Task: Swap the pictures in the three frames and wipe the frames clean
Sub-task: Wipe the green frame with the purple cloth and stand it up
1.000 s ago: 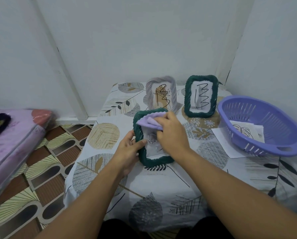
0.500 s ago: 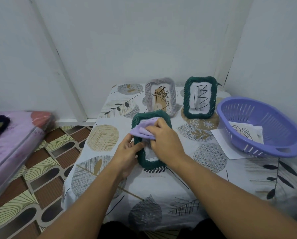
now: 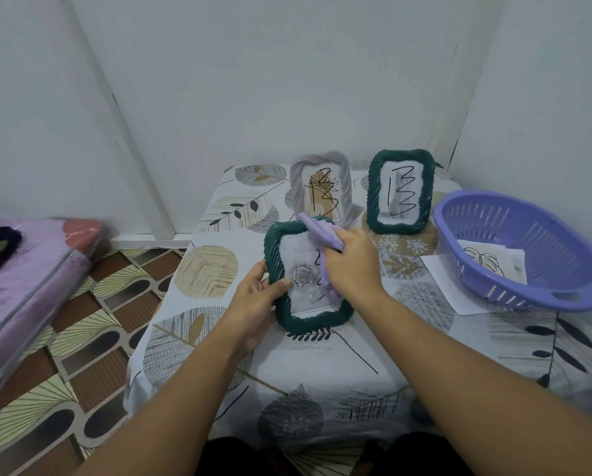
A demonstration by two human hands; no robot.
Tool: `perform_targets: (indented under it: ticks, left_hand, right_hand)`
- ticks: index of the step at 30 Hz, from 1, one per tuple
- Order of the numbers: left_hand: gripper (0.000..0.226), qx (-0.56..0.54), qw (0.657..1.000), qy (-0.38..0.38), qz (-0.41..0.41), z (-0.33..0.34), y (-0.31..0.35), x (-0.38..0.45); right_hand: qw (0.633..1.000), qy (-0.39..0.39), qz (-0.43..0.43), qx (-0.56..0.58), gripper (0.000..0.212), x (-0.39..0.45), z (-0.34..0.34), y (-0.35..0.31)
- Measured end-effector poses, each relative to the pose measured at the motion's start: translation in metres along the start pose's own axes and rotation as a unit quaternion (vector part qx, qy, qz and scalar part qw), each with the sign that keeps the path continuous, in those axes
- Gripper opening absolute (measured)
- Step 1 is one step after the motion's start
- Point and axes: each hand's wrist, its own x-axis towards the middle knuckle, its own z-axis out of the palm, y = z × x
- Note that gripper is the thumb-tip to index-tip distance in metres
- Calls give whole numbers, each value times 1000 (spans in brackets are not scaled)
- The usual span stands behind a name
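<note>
A dark green woven frame [image 3: 281,242] stands tilted on the table in front of me, showing a grey rose picture. My left hand [image 3: 257,302] grips its left edge, thumb on the glass. My right hand [image 3: 351,261] presses a lilac cloth [image 3: 317,231] against the right side of the glass and hides that edge. Behind stand a pale grey frame [image 3: 344,187] and a second dark green frame [image 3: 377,187], both upright with black scribbles on their pictures.
A purple plastic basket [image 3: 562,293] sits at the right with a leaf drawing inside, resting on white paper sheets [image 3: 449,286]. The table [image 3: 322,365] wears a leaf-print cloth. Walls close in behind and right. A purple mattress [image 3: 30,269] lies left on patterned floor.
My right hand has moved the cloth from the frame's top left corner across to its right side, uncovering the rose picture. My left hand keeps its hold on the left edge.
</note>
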Motion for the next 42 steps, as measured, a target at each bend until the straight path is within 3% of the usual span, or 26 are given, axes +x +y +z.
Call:
perform_targets:
  ticks: [5,11,14,19,22,25,28,34,38,42]
  left_hand:
    - [34,3,1000,-2,-2,0,1,-1]
    - [32,9,1000,-2,-1,-1,1,-2]
    - [31,0,1000,-1,-4,0,1,-1]
    - [31,-3,1000,6,-8,1,1,-1]
    - [30,-1,1000,8,-7,1,0,-1]
    - [31,5,1000,6,-6,0,1,-1]
    - [32,10,1000,8,-4,-1,0,-1]
    - [31,7,1000,2,-1,1,1,0]
    - [33,7,1000,10,-4,-1,-1,1]
    - [31,5,1000,6,-4,0,-1,0]
  right_hand:
    - [1000,-7,28,5,29,4,1,-2]
    - [999,-21,-17,-18,35,-3,-1,-5]
    - [999,-17,31,25,22,1,-11,-5]
    - [997,-35,59,35,29,5,-27,7]
    - [999,-29,19,-9,35,6,-27,12]
    - [994,-62,-46,-80,25,-2,-20,13]
    - [984,-95,-92,-120,39,-11,-13,15]
    - [989,-36,-89,-112,34,-3,-19,15]
    - [978,-78,-134,-137,44,-23,-10,14]
    - [984,-42,-115,-127,44,-14,-11,21]
